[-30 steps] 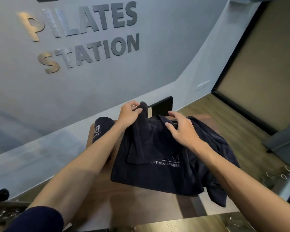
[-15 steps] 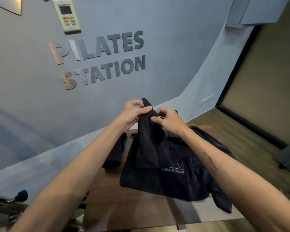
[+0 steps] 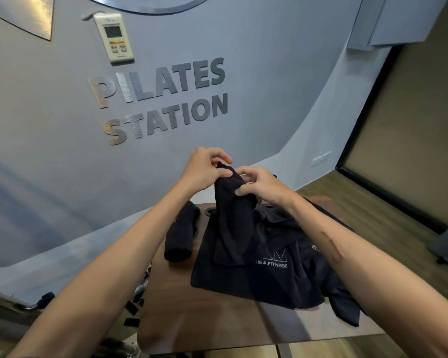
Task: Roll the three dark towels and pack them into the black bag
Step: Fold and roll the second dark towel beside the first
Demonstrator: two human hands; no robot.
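Two hands working a towel corner, one roll already made

Wall (image 3: 49,151) at 12 o'clock: grey, lettered PILATES STATION (image 3: 163,99), with a remote control (image 3: 113,37) in a holder above the lettering.

Table (image 3: 217,324): brown, carries all the cloth. No black bag can be made out with certainty.

Loose towels (image 3: 269,280): a dark heap spread over the table's centre and toward 3 o'clock, white logo face up; how many lie in it cannot be told. One corner is drawn up off the heap, probably to find an edge to start a roll.

Rolled towel (image 3: 180,239): lies at 9 o'clock of the heap, just beside it, likely parked out of the way until packing.

Left hand (image 3: 204,169): fingers curled, pinching the raised corner from 10 o'clock.

Right hand (image 3: 261,184): thumb and fingers clamped on the same raised fold, touching the left.
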